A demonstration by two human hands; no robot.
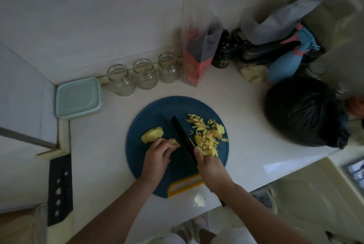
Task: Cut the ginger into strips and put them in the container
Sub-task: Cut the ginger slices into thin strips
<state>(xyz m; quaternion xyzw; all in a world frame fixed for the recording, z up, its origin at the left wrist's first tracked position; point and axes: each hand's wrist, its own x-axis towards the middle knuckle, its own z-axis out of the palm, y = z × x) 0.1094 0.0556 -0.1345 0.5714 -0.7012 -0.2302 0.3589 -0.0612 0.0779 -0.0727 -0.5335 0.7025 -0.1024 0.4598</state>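
Note:
A round blue cutting board (157, 111) lies on the white counter. My left hand (156, 158) holds a small ginger piece (175, 142) down on the board with curled fingers. My right hand (209, 167) grips a black knife (182, 136), whose blade lies just right of that piece. A larger chunk of ginger (152, 135) sits to the left of my left hand. A pile of cut ginger strips (206, 135) lies on the board's right side. A square pale-green lidded container (78, 98) stands in the counter's left corner.
Three empty glass jars (143, 74) line the wall behind the board. A plastic bag with orange contents (199, 56), a dark bottle (222, 56), a blue bottle (285, 62) and more ginger (253, 73) crowd the back right. A black bag (303, 111) sits right.

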